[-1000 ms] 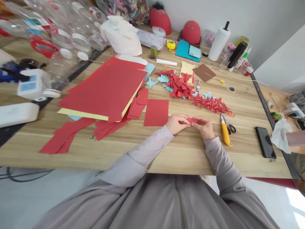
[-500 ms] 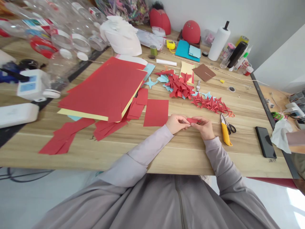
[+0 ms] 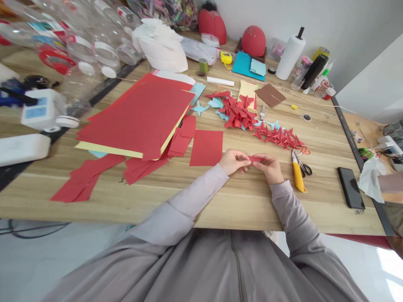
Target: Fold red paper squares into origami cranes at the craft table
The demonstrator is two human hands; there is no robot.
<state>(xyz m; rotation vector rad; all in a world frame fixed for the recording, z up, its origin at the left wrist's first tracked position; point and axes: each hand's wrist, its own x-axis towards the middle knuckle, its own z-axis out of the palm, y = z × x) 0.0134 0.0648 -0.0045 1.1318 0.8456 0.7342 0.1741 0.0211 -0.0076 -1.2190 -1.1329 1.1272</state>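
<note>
A small folded piece of red paper (image 3: pixel 255 159) is pinched between my two hands over the wooden table. My left hand (image 3: pixel 232 162) grips its left end with thumb and finger. The right end is held by my right hand (image 3: pixel 270 167); much of the paper is hidden by the fingers. Just left of my hands lies a flat red paper sheet (image 3: pixel 206 148). Beyond them are a heap of folded red paper pieces (image 3: pixel 238 113) and a row of red paper stars (image 3: pixel 277 137). A yellow utility knife (image 3: pixel 297 172) and black scissors (image 3: pixel 305 168) lie right of my right hand.
Large red sheets (image 3: pixel 135 117) are stacked at the left, with cut red strips (image 3: pixel 83 178) in front. A black phone (image 3: pixel 351 187) lies near the right edge. Plastic bottles (image 3: pixel 82 50) crowd the back left; a paper roll (image 3: pixel 290 56) stands at the back.
The fingers of my left hand have shifted slightly on the folded red paper, its lower fingers dropping a little. My right hand stays in nearly the same place.
</note>
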